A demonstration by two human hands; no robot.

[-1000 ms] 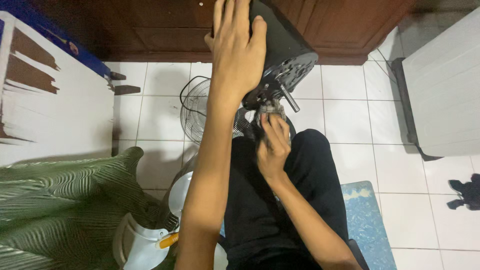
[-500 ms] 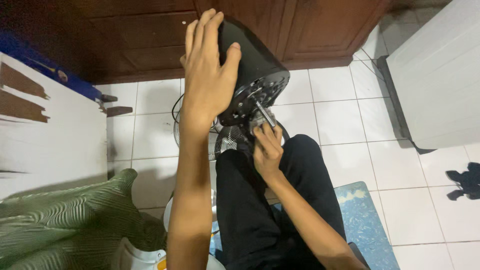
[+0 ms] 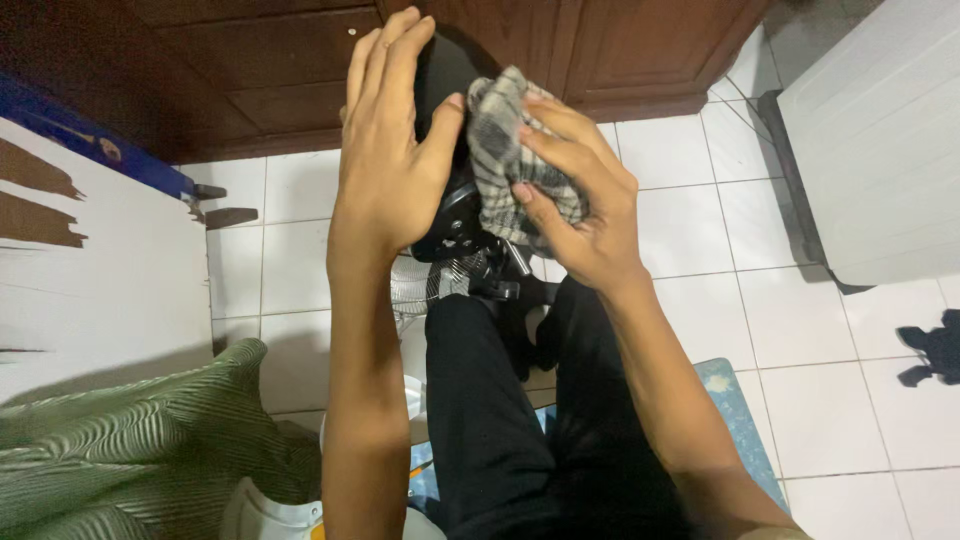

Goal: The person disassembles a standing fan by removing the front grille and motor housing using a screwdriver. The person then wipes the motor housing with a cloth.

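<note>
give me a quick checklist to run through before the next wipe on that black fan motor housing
1. Left hand steadies the black fan motor housing: ok, palm and fingers wrap its side.
2. Right hand has the checked cloth: ok, bunched in the fingers.
3. Cloth touches the housing: ok, pressed against its upper part.
4. Wire fan guard out of the way: ok, it lies on the tile floor below.
5. Housing surface clean: cannot tell, hands and cloth hide it.

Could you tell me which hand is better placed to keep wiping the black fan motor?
Probably the right hand: it presses the checked cloth against the motor housing, while the left hand steadies it.
</note>
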